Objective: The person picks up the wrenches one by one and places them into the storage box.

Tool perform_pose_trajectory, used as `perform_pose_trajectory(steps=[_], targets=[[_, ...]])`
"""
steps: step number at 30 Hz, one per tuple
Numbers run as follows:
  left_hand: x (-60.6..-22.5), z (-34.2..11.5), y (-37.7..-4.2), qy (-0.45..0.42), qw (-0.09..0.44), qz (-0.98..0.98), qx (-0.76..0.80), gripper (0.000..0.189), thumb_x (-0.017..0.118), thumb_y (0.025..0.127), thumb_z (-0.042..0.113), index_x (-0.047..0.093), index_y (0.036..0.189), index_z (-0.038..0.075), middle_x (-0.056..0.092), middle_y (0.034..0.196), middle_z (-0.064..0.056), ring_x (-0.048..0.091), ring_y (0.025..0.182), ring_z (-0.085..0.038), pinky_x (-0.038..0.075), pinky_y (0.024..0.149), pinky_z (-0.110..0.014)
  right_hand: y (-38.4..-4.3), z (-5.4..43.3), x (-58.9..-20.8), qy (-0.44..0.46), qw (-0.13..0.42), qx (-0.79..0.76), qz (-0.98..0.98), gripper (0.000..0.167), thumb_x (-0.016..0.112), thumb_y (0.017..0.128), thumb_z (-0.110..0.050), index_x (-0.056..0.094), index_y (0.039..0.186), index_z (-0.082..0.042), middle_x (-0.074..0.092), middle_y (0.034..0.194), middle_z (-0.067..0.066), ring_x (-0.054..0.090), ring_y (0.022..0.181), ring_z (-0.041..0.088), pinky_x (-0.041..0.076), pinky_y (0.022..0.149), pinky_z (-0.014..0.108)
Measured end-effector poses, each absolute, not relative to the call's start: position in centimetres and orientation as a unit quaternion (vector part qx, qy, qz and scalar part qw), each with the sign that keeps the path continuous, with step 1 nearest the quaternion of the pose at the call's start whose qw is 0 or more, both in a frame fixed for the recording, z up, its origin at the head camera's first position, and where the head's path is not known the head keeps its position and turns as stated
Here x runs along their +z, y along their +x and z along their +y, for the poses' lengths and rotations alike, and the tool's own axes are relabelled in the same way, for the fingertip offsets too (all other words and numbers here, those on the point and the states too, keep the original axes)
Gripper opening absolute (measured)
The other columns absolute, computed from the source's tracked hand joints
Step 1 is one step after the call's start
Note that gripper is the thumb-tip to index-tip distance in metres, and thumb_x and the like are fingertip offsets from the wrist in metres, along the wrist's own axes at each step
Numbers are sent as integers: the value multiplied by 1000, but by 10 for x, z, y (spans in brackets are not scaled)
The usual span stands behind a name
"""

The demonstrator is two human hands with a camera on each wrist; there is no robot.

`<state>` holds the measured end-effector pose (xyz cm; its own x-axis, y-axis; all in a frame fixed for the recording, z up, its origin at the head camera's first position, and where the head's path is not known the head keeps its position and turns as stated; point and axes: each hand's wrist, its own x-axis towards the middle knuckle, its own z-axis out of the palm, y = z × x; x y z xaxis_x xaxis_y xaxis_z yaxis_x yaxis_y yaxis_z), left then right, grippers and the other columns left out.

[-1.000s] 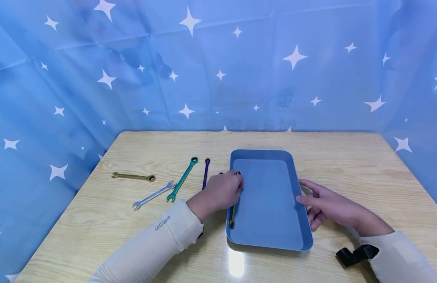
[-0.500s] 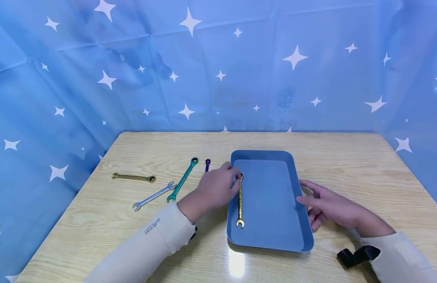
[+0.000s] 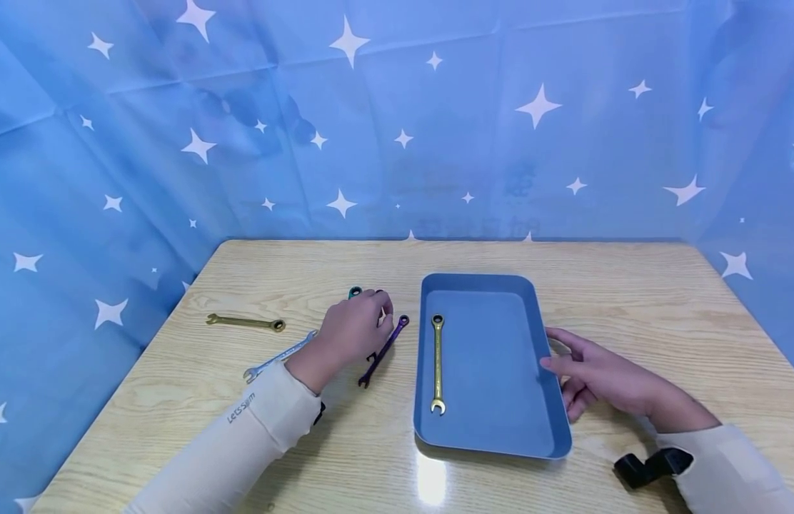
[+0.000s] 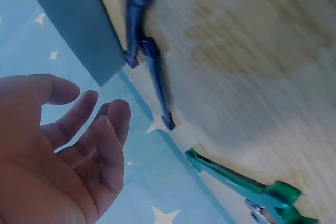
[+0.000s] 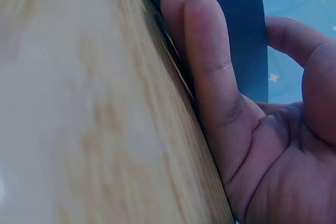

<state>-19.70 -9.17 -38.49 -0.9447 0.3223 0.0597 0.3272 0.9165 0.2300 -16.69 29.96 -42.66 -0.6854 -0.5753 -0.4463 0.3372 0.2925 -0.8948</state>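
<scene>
Blue all over, a shallow tray (image 3: 490, 371) sits right of centre on the wood-grained tabletop (image 3: 500, 485), with its long sides running from near to far. Inside it, close to the left wall, lies a gold wrench (image 3: 438, 364), ring end far and forked end near. The right hand (image 3: 593, 371) holds the tray's right wall, its thumb tip at the rim and its other fingers along the outside, two of them low down by the tabletop. Well apart from it, on the left of the tray, the left hand (image 3: 348, 328) hangs over the wrenches with its fingers loosely bent and nothing between them. Just right of this hand a purple wrench (image 3: 385, 350) lies slanted, its ring end far and toward the tray. A second purple wrench (image 4: 158, 87) is mostly covered by the hand in the head view but shows beside the first in the left wrist view; whether the two touch, I cannot tell. Also partly hidden by the hand is a green wrench (image 4: 236, 179), with a silver wrench (image 3: 281, 355) to its left, slanting nearer. Farther left, a bronze wrench (image 3: 245, 323) lies almost straight across the tabletop, ring end to the right. Pale sleeves cover both forearms, and a black mount (image 3: 654, 467) shows at the right wrist. Behind the tabletop hangs a blue curtain (image 3: 461, 143) with white stars.
</scene>
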Motion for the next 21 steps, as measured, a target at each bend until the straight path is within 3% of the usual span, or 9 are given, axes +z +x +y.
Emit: perform_pose_trajectory(steps=[5, 12, 21], targets=[[-389, -93, -200, -153, -30, -982, -107, 12, 56, 99, 26, 65, 98, 18, 55, 75, 3, 50, 55, -13, 38, 47, -30, -167, 300, -426, -86, 391, -592, 700, 83, 42, 109, -31, -24, 156, -13, 72, 84, 14, 72, 70, 23, 60, 68, 47], [-396, -91, -198, -156, -50, -982, -96, 14, 61, 98, 32, 67, 95, 20, 65, 80, 4, 54, 62, -11, 44, 54, -32, -167, 300, -428, -86, 393, -592, 699, 83, 41, 109, -31, -25, 155, -13, 72, 87, 15, 72, 70, 23, 60, 68, 47], [-401, -92, -198, -163, -84, -980, -79, 27, 63, 96, 37, 58, 74, 22, 57, 65, 8, 53, 59, -10, 40, 52, -31, -167, 300, -427, -84, 394, -589, 700, 83, 41, 109, -31, -24, 156, -14, 72, 84, 15, 72, 70, 24, 60, 68, 48]])
